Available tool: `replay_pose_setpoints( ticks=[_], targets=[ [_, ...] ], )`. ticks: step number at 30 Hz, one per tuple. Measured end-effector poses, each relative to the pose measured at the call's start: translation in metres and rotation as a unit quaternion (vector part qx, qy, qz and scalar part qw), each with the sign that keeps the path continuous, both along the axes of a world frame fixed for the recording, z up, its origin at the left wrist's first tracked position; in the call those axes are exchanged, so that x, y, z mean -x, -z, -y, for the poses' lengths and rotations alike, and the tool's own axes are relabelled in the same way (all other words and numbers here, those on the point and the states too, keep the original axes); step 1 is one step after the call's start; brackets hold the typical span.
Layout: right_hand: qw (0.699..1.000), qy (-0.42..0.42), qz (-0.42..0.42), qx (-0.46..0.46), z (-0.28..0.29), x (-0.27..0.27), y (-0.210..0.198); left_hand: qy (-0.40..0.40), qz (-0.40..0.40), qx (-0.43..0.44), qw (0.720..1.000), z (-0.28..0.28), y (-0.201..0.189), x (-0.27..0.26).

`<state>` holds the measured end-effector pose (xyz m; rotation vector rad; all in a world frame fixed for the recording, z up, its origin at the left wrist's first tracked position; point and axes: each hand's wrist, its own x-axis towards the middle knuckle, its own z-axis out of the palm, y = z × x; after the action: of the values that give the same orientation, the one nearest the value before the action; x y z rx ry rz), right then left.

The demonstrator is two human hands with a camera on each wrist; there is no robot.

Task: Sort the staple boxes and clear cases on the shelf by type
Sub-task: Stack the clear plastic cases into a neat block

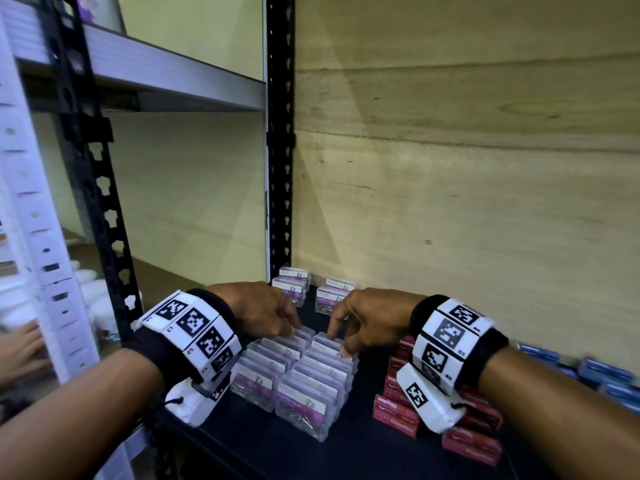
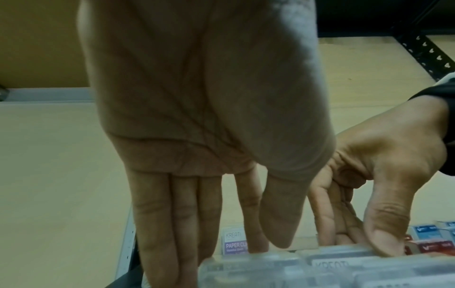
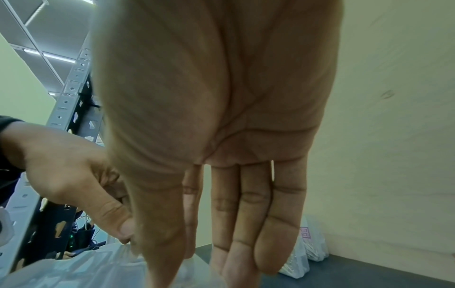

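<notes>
Two rows of clear paper-clip cases (image 1: 311, 386) stand upright on the black shelf (image 1: 277, 452). My left hand (image 1: 292, 332) reaches over the left row, its straight fingers touching the rearmost case (image 2: 246, 263). My right hand (image 1: 339, 341) pinches the rear case of the right row (image 1: 327, 346), index finger behind it and thumb in front. A few more clear cases (image 1: 294, 285) stand at the back by the wall. Red staple boxes (image 1: 398, 414) are stacked right of the rows, partly hidden by my right wrist. Blue staple boxes (image 1: 606, 372) lie at the far right.
A black slotted upright (image 1: 280, 133) and the plywood back wall (image 1: 450, 202) close off the rear. An upper grey shelf (image 1: 173, 81) hangs overhead at left. Another person's hand (image 1: 20, 348) and white containers (image 1: 93, 292) show beyond the left frame.
</notes>
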<state>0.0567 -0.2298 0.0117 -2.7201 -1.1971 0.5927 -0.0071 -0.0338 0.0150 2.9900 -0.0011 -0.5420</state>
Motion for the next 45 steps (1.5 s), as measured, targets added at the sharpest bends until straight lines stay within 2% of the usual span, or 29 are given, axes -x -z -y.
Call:
replay_pose_setpoints(
  ticks=[18, 28, 32, 38, 45],
  targets=[
    [0.999, -0.009, -0.042, -0.026, 0.003, -0.003, 0.004, -0.018, -0.023, 0.025, 0.999, -0.002, -0.006, 0.001],
    [0.998, -0.016, -0.066, -0.011, -0.003, -0.015, -0.002, -0.034, -0.034, 0.077, 0.996, -0.008, -0.005, -0.014],
    [0.999, -0.007, -0.036, -0.021, -0.013, -0.028, -0.009, -0.045, 0.007, 0.046, 0.998, -0.016, -0.008, -0.027],
    [0.994, 0.007, 0.102, -0.044, -0.031, -0.066, -0.012, -0.042, 0.068, 0.012, 0.997, -0.037, -0.006, -0.058],
    [0.99, 0.011, 0.138, -0.002, -0.051, -0.094, -0.003, -0.042, 0.088, -0.012, 0.995, -0.061, 0.005, -0.087]
  ],
)
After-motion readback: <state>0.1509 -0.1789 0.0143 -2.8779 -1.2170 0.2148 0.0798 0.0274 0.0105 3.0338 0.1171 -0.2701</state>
